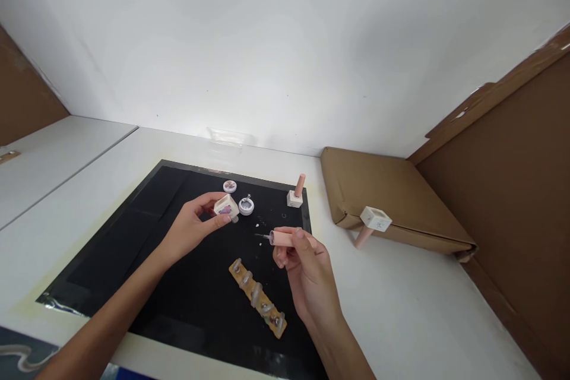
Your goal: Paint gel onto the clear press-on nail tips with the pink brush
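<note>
I see bare mat [124, 237] toward its left edge; past the right lies a carton [396, 190]. Above the mat, left hand [196, 217] pinches the bottle [227, 206], right hand [309, 264] grasps the brush cap [284, 239] — nail-tip strip [249, 292] nearby.

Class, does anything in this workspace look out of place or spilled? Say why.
Yes. Beside the brown cardboard box, a white, square, pink-capped bottle is cap-down, while a similar bottle on the black rectangular mat is upright. Small white specks also lie on the mat, like debris.
</note>
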The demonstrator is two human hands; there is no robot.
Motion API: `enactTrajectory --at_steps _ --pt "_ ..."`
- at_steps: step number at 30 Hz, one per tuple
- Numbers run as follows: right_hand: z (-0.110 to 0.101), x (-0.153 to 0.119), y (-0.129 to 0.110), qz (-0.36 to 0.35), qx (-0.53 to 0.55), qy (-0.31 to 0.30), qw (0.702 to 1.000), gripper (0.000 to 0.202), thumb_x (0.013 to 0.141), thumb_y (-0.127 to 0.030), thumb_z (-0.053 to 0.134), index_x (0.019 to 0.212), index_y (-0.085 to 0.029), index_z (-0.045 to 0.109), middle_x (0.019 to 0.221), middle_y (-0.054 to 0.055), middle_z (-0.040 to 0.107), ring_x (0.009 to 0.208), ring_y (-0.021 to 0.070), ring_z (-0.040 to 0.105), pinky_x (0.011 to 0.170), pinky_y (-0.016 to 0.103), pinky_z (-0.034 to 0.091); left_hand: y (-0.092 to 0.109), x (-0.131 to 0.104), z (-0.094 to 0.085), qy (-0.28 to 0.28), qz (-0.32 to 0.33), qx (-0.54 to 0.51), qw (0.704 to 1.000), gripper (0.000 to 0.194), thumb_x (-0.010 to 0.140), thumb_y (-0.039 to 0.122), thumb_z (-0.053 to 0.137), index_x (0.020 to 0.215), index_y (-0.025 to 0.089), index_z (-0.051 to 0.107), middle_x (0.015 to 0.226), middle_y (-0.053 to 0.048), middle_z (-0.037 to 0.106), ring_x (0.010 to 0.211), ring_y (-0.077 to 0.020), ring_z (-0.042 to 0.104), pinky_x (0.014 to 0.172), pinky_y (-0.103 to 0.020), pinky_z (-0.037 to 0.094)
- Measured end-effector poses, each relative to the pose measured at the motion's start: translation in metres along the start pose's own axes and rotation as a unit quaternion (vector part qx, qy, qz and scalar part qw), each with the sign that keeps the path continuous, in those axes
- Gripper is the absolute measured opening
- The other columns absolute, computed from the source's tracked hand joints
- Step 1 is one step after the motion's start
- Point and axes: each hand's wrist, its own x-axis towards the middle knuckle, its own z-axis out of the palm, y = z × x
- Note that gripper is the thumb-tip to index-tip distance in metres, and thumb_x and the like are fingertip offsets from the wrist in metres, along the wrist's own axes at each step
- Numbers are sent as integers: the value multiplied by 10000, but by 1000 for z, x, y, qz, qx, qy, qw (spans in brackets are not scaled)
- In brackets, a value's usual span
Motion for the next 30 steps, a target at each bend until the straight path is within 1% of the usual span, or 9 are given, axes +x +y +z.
enactTrajectory --at_steps 3,5,6,8,10,20,26,28,30 --pt "-1 -2 -1 -53 -55 -14 997 274 752 -454 690 774 -185 739 517 -10 573 468 107 464 465 248 383 3 -1 -1 -10 -29 -77 997 405 689 417 758 987 149 705 908 -75 741 843 -228 657 744 -288 489" --pt "-1 -4 -2 -138 -141 -32 980 152 790 -344 666 826 -215 739 642 14 641 537 129 534 509 265 438 4 -1 -1 -7 -36 -105 994 432 676 457 761 968 142 713 887 -79 747 820 -230 666 731 -284 490" --pt "0 -6 -3 -189 -192 -45 962 103 796 -272 655 843 -227 735 708 22 664 589 140 569 546 273 465 4 -1 0 -4 -38 -115 993 448 670 474 761 962 138 715 872 -79 750 807 -230 670 728 -283 490" --pt "1 -8 -4 -281 -279 -72 916 145 796 -156 627 881 -233 715 797 31 683 679 155 612 614 282 497 6 -1 0 -1 -41 -130 991 480 657 505 761 958 133 716 853 -80 756 790 -229 677 731 -285 490" --pt "2 -10 -4 -336 -330 -89 878 199 794 -101 609 929 -229 679 813 30 687 703 158 629 625 278 508 7 -1 1 0 -44 -140 989 509 637 529 765 949 129 715 838 -80 760 772 -226 681 728 -286 493" --pt "2 -8 7 -495 -445 -106 739 322 819 -42 584 1081 -228 603 830 50 662 710 164 601 604 294 520 13 -4 5 -44 -53 -158 985 613 590 614 751 935 107 729 738 -87 746 699 -210 664 682 -281 488" --pt "1 -9 10 -575 -532 -101 613 194 830 -45 584 974 -161 643 668 40 620 585 154 532 509 286 447 15 -7 9 -79 -61 -166 981 609 585 611 755 942 119 732 769 -92 754 741 -229 683 711 -291 498" --pt "1 -10 11 -583 -551 -110 587 168 844 -58 577 955 -163 647 614 22 587 553 150 508 482 287 412 15 -8 10 -91 -64 -165 980 584 588 583 768 949 126 731 820 -97 759 766 -239 688 724 -298 502" --pt "2 -10 11 -580 -563 -117 577 168 864 -73 553 962 -171 649 609 18 577 549 149 511 478 289 395 14 -8 11 -98 -62 -162 980 565 592 558 779 956 129 732 857 -100 760 787 -243 688 731 -300 503"
